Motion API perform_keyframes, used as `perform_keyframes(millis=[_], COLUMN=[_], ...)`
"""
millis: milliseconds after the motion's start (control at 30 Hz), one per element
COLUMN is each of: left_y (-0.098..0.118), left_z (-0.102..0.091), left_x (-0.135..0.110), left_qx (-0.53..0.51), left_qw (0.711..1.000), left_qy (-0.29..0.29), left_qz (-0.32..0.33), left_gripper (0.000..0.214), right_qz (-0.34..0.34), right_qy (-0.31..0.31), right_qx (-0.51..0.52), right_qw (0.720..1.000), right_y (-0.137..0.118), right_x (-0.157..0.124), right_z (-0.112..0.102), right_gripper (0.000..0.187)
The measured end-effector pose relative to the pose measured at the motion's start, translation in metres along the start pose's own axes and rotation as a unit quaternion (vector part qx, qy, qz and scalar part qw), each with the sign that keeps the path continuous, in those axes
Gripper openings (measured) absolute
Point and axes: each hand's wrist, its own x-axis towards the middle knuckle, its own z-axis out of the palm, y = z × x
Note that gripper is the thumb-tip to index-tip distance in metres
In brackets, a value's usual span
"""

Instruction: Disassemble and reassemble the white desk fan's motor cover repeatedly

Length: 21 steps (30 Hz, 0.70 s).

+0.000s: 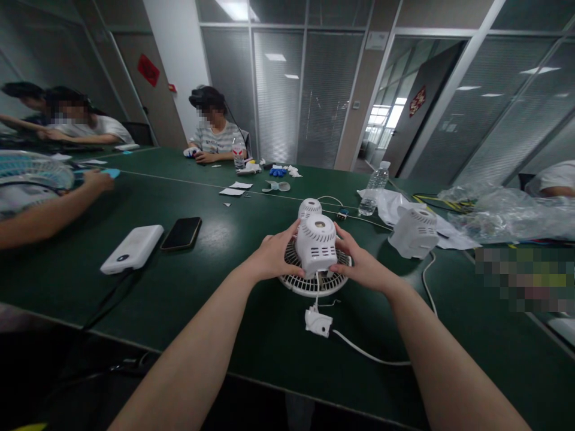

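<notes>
A white fan motor housing [318, 242], with vent slots and a round top, stands over a round white fan grille [308, 291] lying on the green table. My left hand [273, 254] is closed around its left side, thumb low at the front and fingers toward the back. On the other side my right hand [362, 262] grips it the same way. From its underside a white wire runs down to a small white switch box [318, 322] with a cord trailing right. Directly behind is a second white housing [309, 206], partly hidden. Another white housing [415, 232] sits farther right.
To the left lie a white power bank [132, 248] with a black cable and a black phone [181, 233]. A clear bottle [374, 188] and plastic bags [507, 209] are at the back right. Paper scraps [236, 188] lie farther back. Co-workers sit around the table; one's arm [54, 206] reaches in from the left.
</notes>
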Motion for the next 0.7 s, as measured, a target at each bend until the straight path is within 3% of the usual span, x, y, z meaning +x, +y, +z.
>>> perform_keyframes(millis=[100,200,367,500,700], left_y=[0.002,0.006,0.008,0.007,0.007], left_z=[-0.003,-0.004,-0.002,0.000,0.005], left_x=[0.000,-0.001,0.000,0.002,0.002], left_qx=[0.012,0.008,-0.038,-0.049,0.036], left_qw=[0.999,0.998,0.996,0.993,0.993], left_qy=[0.025,0.049,0.070,0.078,0.105], left_qz=[-0.022,-0.034,-0.048,-0.078,-0.047], left_gripper=[0.108,0.085,0.065,0.058,0.056], right_qz=[-0.016,-0.038,-0.030,-0.021,0.002], right_qy=[-0.002,0.040,0.133,0.117,0.129], right_qx=[0.054,0.072,-0.056,-0.141,-0.184], right_qw=[0.998,0.996,0.989,0.983,0.974], right_y=[0.001,0.003,-0.006,-0.014,-0.008], right_x=[0.000,0.002,0.004,0.001,0.001], right_z=[-0.001,0.003,0.008,0.008,0.006], right_gripper=[0.092,0.090,0.090,0.100,0.097])
